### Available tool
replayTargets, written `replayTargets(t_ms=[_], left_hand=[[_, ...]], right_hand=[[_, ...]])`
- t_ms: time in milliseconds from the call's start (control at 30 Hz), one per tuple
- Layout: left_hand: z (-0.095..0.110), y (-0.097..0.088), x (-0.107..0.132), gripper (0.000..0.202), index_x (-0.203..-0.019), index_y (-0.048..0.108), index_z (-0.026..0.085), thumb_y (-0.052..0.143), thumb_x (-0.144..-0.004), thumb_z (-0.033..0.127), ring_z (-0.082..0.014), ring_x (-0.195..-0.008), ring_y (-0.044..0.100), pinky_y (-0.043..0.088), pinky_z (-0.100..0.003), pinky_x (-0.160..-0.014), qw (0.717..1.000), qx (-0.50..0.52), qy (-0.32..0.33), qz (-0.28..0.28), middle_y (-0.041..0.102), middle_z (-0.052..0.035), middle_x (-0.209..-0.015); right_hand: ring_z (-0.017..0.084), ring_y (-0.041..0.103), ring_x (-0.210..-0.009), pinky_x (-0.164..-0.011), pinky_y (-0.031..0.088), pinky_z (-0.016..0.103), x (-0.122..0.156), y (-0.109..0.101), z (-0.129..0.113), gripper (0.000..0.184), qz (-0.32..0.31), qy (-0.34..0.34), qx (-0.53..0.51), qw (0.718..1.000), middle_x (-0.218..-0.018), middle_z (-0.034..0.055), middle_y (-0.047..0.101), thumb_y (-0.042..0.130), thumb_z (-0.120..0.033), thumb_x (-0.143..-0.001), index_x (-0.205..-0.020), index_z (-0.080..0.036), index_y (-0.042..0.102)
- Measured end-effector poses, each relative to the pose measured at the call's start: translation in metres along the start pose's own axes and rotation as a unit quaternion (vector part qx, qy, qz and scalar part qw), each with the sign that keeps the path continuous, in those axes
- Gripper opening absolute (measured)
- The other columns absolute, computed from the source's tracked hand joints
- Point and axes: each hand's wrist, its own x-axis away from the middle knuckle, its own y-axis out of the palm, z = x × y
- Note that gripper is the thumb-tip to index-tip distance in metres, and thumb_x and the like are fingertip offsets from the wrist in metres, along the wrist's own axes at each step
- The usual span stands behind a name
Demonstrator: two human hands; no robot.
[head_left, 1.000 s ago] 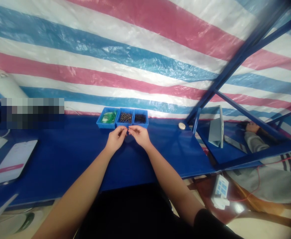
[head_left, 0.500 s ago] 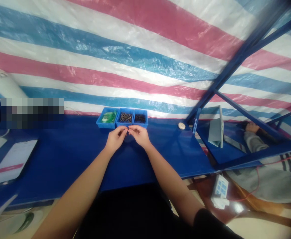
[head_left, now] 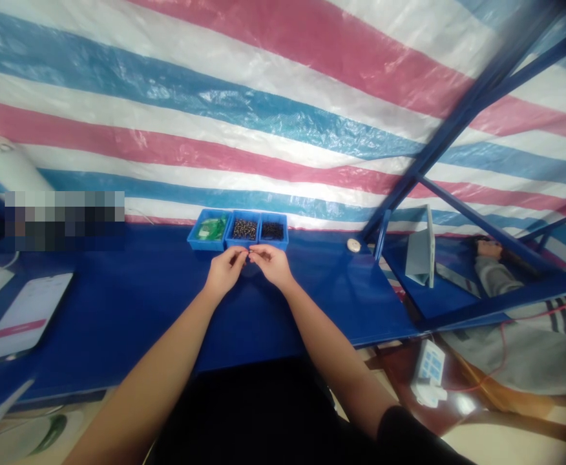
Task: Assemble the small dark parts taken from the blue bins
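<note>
My left hand [head_left: 226, 269] and my right hand [head_left: 272, 263] meet fingertip to fingertip over the blue table, each closed in a pinch. Whatever lies between the fingers is too small to make out. Just beyond them stand three blue bins side by side. The left bin [head_left: 207, 245] contains green plastic bags [head_left: 212, 228]. Small metallic pieces [head_left: 245, 229], perhaps screws, fill the middle bin, and small black pieces [head_left: 272, 230] lie in the right one.
A phone [head_left: 24, 316] lies at the left on the blue table [head_left: 132, 310]. Near the right end is a small round pale object [head_left: 353, 245]. Past a blue metal frame [head_left: 457, 123] are a tablet [head_left: 421, 248], another person's hand [head_left: 489, 248] and a power strip [head_left: 429, 371].
Almost nothing differs. My hands keep the same pinched pose in front of the bins, with at most a slight shift of the fingers.
</note>
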Motion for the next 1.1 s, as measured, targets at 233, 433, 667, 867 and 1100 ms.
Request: replayTargets(t_ms=[233,433,667,867,1100], left_hand=[[0.001,-0.001,0.001,0.031,-0.099,0.064,0.02,0.046,-0.09,0.044,-0.0147,-0.069,0.065,0.05,-0.024,-0.069,1.0,-0.002,-0.007,-0.005,0.069,-0.0013,-0.077],[-0.002,-0.004,0.0,0.03,-0.101,0.064,0.02,0.046,-0.091,0.041,-0.0143,-0.067,0.064,0.049,-0.024,-0.07,0.998,-0.041,-0.011,0.036,0.067,-0.0004,-0.074],[-0.01,-0.007,-0.004,0.029,-0.098,0.064,0.02,0.045,-0.09,0.041,-0.0151,-0.063,0.062,0.047,-0.026,-0.067,0.981,-0.055,-0.095,0.158,0.066,-0.0008,-0.07],[-0.014,-0.008,-0.005,0.027,-0.094,0.064,0.02,0.046,-0.089,0.04,-0.016,-0.063,0.061,0.046,-0.027,-0.066,0.974,-0.057,-0.127,0.179,0.066,-0.001,-0.071],[-0.017,-0.007,-0.005,0.026,-0.093,0.064,0.021,0.047,-0.088,0.039,-0.0163,-0.062,0.061,0.045,-0.027,-0.065,0.977,-0.059,-0.124,0.162,0.067,-0.0009,-0.071]], right_hand=[[0.016,0.068,-0.073,-0.075,0.056,0.03,-0.002,-0.001,0.003,0.033,0.009,0.021,-0.015,1.0,-0.085,0.0049,0.072,0.071,-0.038,-0.074,-0.099,-0.017,0.071],[0.013,0.063,-0.059,-0.056,0.053,0.024,-0.006,-0.002,0.01,0.034,0.017,0.081,-0.035,0.996,-0.076,0.0043,0.071,0.075,-0.037,-0.069,-0.094,-0.016,0.071],[0.01,0.061,-0.053,-0.048,0.05,0.021,-0.007,-0.002,0.008,0.034,0.022,0.153,-0.083,0.984,-0.071,0.005,0.07,0.077,-0.034,-0.066,-0.091,-0.013,0.071],[0.009,0.059,-0.051,-0.049,0.05,0.021,-0.008,-0.003,0.012,0.035,0.014,0.164,-0.103,0.981,-0.065,0.0024,0.068,0.079,-0.033,-0.064,-0.091,-0.014,0.071],[0.013,0.067,-0.06,-0.055,0.053,0.024,-0.013,0.001,0.013,0.037,-0.005,0.161,-0.14,0.977,-0.079,0.0067,0.072,0.08,-0.033,-0.064,-0.094,-0.014,0.07]])
